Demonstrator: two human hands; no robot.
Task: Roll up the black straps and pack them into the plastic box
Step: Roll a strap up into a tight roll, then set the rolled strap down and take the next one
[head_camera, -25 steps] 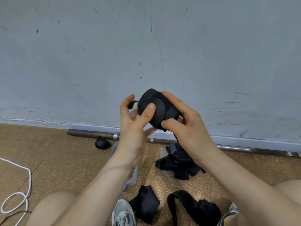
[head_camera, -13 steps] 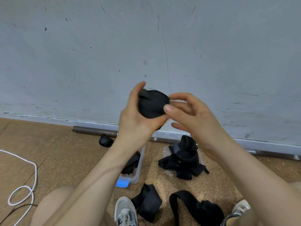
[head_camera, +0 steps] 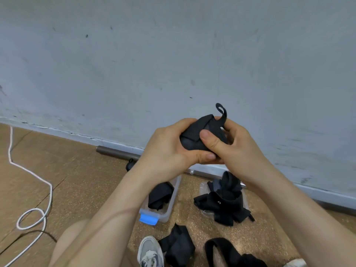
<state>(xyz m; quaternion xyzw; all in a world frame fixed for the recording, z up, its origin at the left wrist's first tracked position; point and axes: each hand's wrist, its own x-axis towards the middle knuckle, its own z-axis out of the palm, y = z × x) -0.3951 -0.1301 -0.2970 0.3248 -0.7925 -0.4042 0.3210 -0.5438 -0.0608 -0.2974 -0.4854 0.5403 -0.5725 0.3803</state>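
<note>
Black webbing wound into a tight rolled strap [head_camera: 194, 140] sits between both hands, raised in front of the grey wall [head_camera: 173, 54] in the head view. The left hand [head_camera: 167, 149] cups the roll from the left, its fingers curled round the far side and its thumb lying under the bundle. The right hand [head_camera: 238, 149] clamps it from the other side, thumb pressed flat on the near face and fingers bent round the back. A small loop [head_camera: 222, 110] of the strap's end sticks up above the right fingers. Below the hands, on the brown cork-like floor [head_camera: 81, 180], a clear plastic box [head_camera: 173, 199] with a blue clip [head_camera: 148, 219] stands open, and one dark bundled strap [head_camera: 160, 194] lies inside it. Just right of the box, a loose pile of straps [head_camera: 224, 204] rests on a clear plastic piece; whether that is the lid cannot be told. Nearer the person, a folded strap [head_camera: 178, 245] lies beside a grey and white shoe [head_camera: 150, 251], and a long strap [head_camera: 227, 251] curves along the bottom edge. A metal bar [head_camera: 117, 152] runs along the foot of the wall, with a small black roll [head_camera: 130, 164] touching it or just beside it. A white cord [head_camera: 41, 179] loops across the floor at the left.
</note>
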